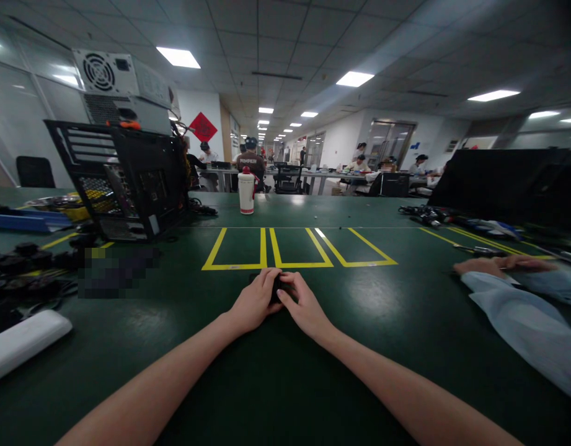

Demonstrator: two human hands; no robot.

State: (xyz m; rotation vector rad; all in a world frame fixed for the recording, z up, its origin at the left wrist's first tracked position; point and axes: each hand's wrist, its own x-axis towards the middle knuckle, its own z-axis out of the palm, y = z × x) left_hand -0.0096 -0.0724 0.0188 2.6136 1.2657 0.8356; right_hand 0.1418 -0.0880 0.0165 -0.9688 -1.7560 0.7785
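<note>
small black object (276, 288), mostly hidden | left hand (253, 303) and right hand (307, 305): fingers curled round it, gripping from either side | near side of yellow outlines (308, 266), green table (359, 365) | step, likely: two-handed handling | next: calls for steady grip

White "PUMPKIN" lettering (248, 161), across dark shirt (252, 168)

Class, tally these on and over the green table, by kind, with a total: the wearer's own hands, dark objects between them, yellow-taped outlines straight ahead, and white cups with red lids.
Left hand and right hand: 2
Dark object, partly hidden: 1
Yellow-taped outlines: 3
White cup, red-lidded: 1
Total: 7
</note>
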